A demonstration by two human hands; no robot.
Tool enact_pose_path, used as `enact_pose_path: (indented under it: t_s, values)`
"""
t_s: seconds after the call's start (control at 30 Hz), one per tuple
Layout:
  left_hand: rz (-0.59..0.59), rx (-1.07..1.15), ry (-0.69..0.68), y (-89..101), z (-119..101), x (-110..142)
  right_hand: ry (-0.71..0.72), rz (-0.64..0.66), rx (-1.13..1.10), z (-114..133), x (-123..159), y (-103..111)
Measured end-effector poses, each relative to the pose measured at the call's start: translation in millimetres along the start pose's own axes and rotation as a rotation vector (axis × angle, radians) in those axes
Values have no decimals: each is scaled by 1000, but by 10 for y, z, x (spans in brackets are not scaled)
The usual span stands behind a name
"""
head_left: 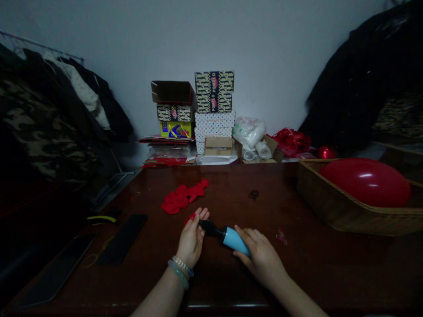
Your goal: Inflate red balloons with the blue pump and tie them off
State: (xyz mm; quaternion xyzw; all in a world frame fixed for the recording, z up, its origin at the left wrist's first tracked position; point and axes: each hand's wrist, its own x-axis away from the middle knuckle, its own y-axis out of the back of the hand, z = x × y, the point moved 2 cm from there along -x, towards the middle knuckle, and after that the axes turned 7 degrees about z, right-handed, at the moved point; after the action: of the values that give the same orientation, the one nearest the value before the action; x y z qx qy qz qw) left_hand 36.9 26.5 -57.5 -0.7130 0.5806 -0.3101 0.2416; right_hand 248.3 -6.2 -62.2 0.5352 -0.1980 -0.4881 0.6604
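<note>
My right hand is wrapped round the light blue barrel of a balloon pump, its black nozzle end pointing left. At that tip, my left hand pinches a small red balloon, mostly hidden by the fingers. Whether the balloon's neck is over the nozzle cannot be made out. Just beyond my left hand lies a pile of flat red balloons on the dark wooden table.
A wicker basket with a big inflated red balloon stands at the right. Small coloured bands and a dark coil lie on the table. Two dark flat slabs are at the left. Stacked boxes line the wall.
</note>
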Motion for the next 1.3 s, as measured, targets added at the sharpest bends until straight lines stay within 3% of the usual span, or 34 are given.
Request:
enact_pose_path:
  t_s: [0.2,0.5,0.77,0.93,1.13,1.3]
  values:
    - [10,36,-46,-19,-34,8,8,-12,-32,-26,1,14]
    - [16,26,29,10,59,14,18,-65,-21,-35,10,-1]
    - [39,73,80,-22,-21,-25,32,-25,-154,-9,11,14]
    - [-3,79,72,-24,-82,-43,98,-16,-159,115,40,0]
    - [11,138,48,-34,-27,-56,58,5,-128,188,65,-19]
    - [-65,215,60,-70,-34,19,88,15,-145,203,60,-4]
